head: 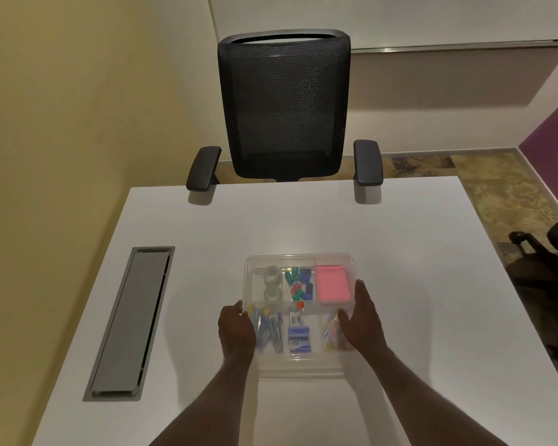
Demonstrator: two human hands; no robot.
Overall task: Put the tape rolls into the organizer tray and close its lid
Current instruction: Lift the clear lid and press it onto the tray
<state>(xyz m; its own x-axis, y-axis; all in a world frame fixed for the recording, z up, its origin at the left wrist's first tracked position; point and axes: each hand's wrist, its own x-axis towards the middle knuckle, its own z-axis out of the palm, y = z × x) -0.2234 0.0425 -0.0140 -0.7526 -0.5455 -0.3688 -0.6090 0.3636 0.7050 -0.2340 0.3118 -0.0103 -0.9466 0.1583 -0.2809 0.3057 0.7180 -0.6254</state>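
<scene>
Both forearms reach forward; my left hand [236, 329] and right hand [361, 320] lie flat, fingers loosely spread, on the clear lid [300, 365] of the organizer tray [303, 257]. Beyond my left fingertips, two tape rolls [272, 284] sit inside. Lid seems down; maybe only pressing remains.

You see clear organizer tray [252, 262], clear tape rolls [273, 284], pink notepad [332, 286], white table [400, 252], black mesh chair [284, 104].
</scene>
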